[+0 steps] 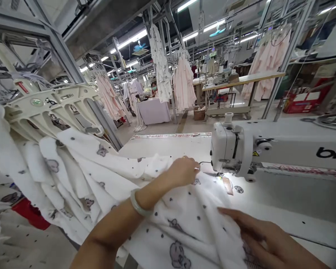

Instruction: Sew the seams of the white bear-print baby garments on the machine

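A white garment (145, 194) printed with grey animals and dots lies across the sewing table and trails off to the left. My left hand (183, 170) is curled on its far edge, pinching the cloth close to the needle of the white sewing machine (235, 149). A pale bangle sits on that wrist. My right hand (264, 235) lies flat on the cloth at the near right, fingers stretched out and pressing it down.
The white table (282, 198) runs right under the machine arm. A cream hanger carrier (56, 108) with more printed pieces stands at the left. Pink and white garments (184, 84) hang on overhead rails; other sewing tables stand behind.
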`<state>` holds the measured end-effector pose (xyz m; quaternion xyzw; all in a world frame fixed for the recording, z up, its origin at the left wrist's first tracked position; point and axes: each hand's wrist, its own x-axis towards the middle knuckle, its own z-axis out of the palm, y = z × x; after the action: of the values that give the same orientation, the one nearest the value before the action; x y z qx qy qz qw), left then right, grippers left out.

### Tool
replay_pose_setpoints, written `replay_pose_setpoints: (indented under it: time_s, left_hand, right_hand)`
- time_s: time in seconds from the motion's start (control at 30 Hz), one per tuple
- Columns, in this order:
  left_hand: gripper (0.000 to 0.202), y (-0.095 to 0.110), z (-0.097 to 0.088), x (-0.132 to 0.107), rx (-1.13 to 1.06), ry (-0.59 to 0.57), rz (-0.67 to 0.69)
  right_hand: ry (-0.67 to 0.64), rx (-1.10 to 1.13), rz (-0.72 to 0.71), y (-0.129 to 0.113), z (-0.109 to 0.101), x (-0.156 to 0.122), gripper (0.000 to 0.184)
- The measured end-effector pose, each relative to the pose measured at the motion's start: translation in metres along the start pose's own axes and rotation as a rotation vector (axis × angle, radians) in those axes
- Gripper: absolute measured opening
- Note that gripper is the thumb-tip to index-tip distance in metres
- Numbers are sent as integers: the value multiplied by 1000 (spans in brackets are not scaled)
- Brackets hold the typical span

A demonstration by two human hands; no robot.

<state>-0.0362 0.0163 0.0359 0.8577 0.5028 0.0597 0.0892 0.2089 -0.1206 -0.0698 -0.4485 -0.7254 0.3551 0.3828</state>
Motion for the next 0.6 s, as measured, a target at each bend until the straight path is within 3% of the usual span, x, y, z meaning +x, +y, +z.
replay_pose_setpoints:
  time_s: [0.03, 0.13, 0.23, 0.33, 0.47, 0.6]
  left_hand:
    - [25, 7, 7, 6, -20, -14, 29]
    - [19, 19, 30, 23, -69, -26, 62]
    - [9, 16, 44, 31, -133, -22, 71]
    - [12, 5, 41, 30, -203, -29, 97]
    - [20, -7, 23, 27, -451, -113, 46]
    - [21, -1, 20, 36, -658, -181, -94]
  right_hand:
    - [-45, -187, -169, 4, -8, 10, 43]
    - [-141, -715, -633, 15, -23, 44, 70]
    - [-133, -991, -880, 24, -26, 70, 49]
    - [-145, -988, -951, 31, -26, 78, 29]
    - [-104, -913, -979, 33, -29, 72, 40]
    - [-87, -665, -834, 35, -32, 68, 43]
